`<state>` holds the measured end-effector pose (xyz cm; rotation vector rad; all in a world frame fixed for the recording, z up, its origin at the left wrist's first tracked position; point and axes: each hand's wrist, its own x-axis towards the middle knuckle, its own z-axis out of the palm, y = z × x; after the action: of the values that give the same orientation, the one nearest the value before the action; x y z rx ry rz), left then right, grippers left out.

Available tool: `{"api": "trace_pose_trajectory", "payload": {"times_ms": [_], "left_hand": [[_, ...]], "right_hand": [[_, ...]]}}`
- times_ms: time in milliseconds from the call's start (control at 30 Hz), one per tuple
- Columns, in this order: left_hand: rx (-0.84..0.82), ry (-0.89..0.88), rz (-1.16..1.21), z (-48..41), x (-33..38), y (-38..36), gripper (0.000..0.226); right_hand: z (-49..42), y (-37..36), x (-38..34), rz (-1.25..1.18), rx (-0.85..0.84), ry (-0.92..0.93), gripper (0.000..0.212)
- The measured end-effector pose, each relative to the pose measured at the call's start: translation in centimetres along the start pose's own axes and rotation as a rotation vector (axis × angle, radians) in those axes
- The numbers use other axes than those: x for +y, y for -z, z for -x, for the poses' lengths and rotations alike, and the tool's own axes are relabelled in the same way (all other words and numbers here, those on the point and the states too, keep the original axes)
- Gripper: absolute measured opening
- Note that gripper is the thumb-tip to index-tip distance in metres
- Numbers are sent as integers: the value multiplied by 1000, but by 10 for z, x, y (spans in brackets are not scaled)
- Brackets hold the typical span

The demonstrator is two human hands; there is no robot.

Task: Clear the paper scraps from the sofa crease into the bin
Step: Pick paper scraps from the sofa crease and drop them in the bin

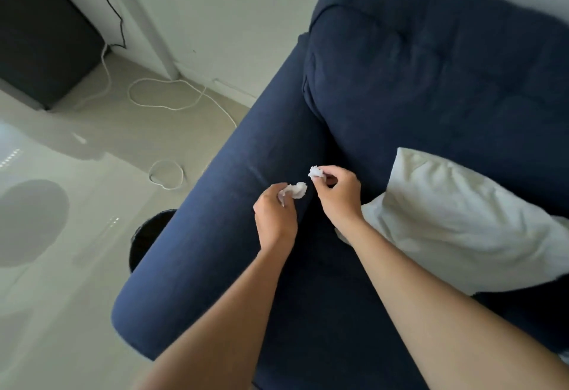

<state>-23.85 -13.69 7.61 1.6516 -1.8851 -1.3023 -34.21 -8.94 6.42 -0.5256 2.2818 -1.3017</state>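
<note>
**Both hands hold paper scraps over the sofa arm**

In the middle of the frame, two bare forearms reach up from the bottom edge over a dark blue sofa [431,81]. The left hand [275,214] is curled round a crumpled scrap [296,190] of white paper, which sticks out past its fingertips. Just to the right and a little higher, the right hand [337,195] pinches a smaller scrap [314,172] between thumb and fingers. The two pieces are close together but do not touch. Both hands are over the inner edge of the padded armrest [215,235], which runs from the lower left towards the centre. Just beside them is the crease [321,146] where the armrest meets the seat. It is in deep shadow, so I cannot tell what lies in it.

The bin [147,235] is black and stands on the floor [61,312] at the left of centre, close against the outer side of the armrest. Only part of its rim and wall shows; the armrest covers the rest.

A white pillow [455,220] lies on the seat at the right, beside the right forearm. At the upper left, a white cable [166,106] loops across the pale glossy floor. A dark cabinet [40,35] stands in the corner there, with a thin black cord [118,19] hanging down the wall beside it.
</note>
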Motion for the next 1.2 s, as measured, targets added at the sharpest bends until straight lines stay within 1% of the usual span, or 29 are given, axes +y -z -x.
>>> {"api": "trace_pose_trajectory", "payload": {"times_ms": [133,333,533,667,833,1033,1200], "left_hand": [[113,99,67,-20,-2,53,23],[237,232,170,-63,-37,136,23],[326,375,162,-117,-104,216,25],[328,475,137,-143,-150,252,22],[334,557,122,-165,-190,279,21],[304,641,65,-178,-219,295,18],[232,662,2,-184,-234,299,32]], "right_hand": [[14,-37,-39,-71,-61,-5,14],[25,-127,-87,-40,-172,-9,14],[35,-236,-115,83,-408,16,14],[46,-298,-121,171,-552,-8,16],[52,-352,-122,287,-618,-22,14],[54,-385,-117,383,-665,-58,13],[59,-398,-116,464,-766,-77,18]]}}
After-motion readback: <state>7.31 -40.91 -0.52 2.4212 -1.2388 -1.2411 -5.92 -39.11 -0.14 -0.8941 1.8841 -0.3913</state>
